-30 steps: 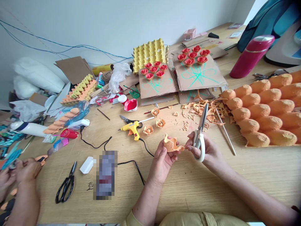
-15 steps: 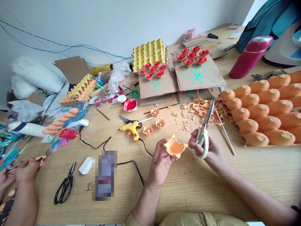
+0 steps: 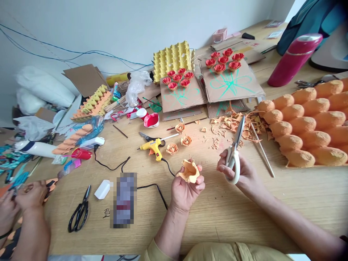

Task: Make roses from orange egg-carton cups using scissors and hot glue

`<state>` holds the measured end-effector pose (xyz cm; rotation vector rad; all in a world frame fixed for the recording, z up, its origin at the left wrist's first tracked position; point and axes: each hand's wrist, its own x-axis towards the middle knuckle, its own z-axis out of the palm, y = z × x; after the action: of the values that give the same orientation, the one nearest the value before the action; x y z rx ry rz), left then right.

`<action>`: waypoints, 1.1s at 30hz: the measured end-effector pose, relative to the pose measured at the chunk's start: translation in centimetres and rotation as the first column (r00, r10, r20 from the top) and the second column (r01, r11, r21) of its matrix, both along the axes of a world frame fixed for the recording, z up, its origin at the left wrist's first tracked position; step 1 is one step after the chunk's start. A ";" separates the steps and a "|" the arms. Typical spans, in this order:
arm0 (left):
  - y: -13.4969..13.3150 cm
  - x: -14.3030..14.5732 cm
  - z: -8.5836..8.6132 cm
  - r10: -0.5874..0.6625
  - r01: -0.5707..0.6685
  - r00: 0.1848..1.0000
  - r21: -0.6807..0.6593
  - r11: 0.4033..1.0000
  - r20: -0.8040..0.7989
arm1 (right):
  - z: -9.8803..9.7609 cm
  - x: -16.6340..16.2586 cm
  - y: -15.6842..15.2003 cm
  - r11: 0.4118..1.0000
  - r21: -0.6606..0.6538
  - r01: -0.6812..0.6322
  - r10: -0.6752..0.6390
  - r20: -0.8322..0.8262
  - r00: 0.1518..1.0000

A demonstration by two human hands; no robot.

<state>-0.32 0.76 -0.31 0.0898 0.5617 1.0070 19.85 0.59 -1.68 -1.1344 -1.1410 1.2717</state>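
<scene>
My left hand [image 3: 185, 194] holds an orange egg-carton cup [image 3: 189, 172] with a jagged cut rim, its hollow facing up and towards me. In my right hand [image 3: 241, 172] is a pair of white-handled scissors [image 3: 234, 156], blades together and pointing up and away. A gap separates the scissors from the cup. Beyond my left hand lie several orange paper roses [image 3: 172, 148] and a yellow hot glue gun [image 3: 153, 148]. Orange trimmings [image 3: 231, 125] are heaped on the table past the scissors.
A large orange egg tray [image 3: 310, 123] takes up the right side, with a magenta bottle [image 3: 295, 61] behind it. Cardboard sheets [image 3: 233, 85] bearing red roses stand at the back. Black scissors [image 3: 78, 214] lie at left, near another person's hands [image 3: 31, 195].
My left hand has turned the cup and moved slightly left, its fingers now wrapped around the cup's far side. The scissors have stayed almost in place. The view has shifted slightly.
</scene>
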 end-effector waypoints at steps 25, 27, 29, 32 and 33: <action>-0.2 -0.2 -0.5 0.278 -0.145 0.888 0.350 0.925 -0.366 | 2.3 0.7 0.4 0.846 0.021 -0.533 0.346 0.739 0.579; -0.3 -0.1 -0.2 0.273 -0.123 0.878 0.367 0.922 -0.392 | 2.4 0.7 0.4 0.849 0.031 -0.528 0.335 0.741 0.582; -0.4 0.1 0.3 0.269 -0.106 0.868 0.375 0.921 -0.416 | 2.3 0.8 0.4 0.851 0.047 -0.523 0.320 0.743 0.587; -0.5 0.3 1.0 0.242 -0.077 0.868 0.364 0.928 -0.433 | 2.2 0.8 0.3 0.855 0.072 -0.513 0.294 0.748 0.595; -0.5 0.4 1.2 0.227 -0.065 0.875 0.361 0.930 -0.428 | 2.1 0.8 0.3 0.857 0.075 -0.509 0.287 0.752 0.594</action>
<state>0.07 0.22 0.86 0.6164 0.8375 1.2358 20.65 0.89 0.46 -1.2236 -2.2239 0.9185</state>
